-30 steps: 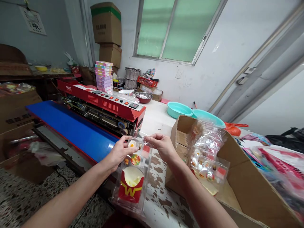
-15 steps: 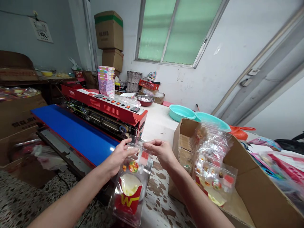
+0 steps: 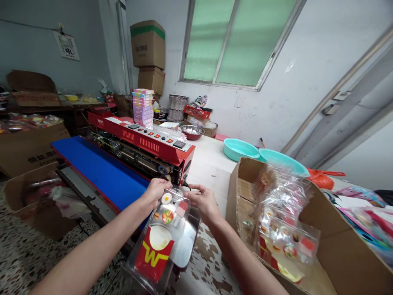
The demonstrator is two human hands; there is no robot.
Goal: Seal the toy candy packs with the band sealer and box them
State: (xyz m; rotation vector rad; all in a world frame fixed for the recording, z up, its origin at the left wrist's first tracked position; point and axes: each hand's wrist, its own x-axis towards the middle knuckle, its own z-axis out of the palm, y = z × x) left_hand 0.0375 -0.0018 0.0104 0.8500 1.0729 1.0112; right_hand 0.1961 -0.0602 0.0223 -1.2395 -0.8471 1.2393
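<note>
My left hand (image 3: 157, 192) is closed on the top edge of a clear plastic bag (image 3: 176, 215). Inside the bag are toy food pieces: a red fries box (image 3: 153, 256) with a yellow W, a fried egg (image 3: 166, 199) and a pizza (image 3: 168, 216). My right hand (image 3: 204, 203) is at the bag's upper right corner, thumb and forefinger apart, fingertips against or close to the film. The bag tilts over a silver metal plate (image 3: 186, 241), just in front of a red sealing machine (image 3: 184, 157) with a blue conveyor belt (image 3: 98, 172).
On the right stands an open cardboard box (image 3: 235, 196) holding several similar filled bags (image 3: 281, 221). Behind it are turquoise basins (image 3: 241, 149) and an orange bag (image 3: 322, 179). Stacked pink and purple boxes (image 3: 143, 108) rise behind the machine. More cartons (image 3: 27, 145) stand at left.
The bag's lower end has swung left, baring more of the metal plate. My right thumb and forefinger have parted from their pinch on the bag's top. The view has shifted slightly left.
</note>
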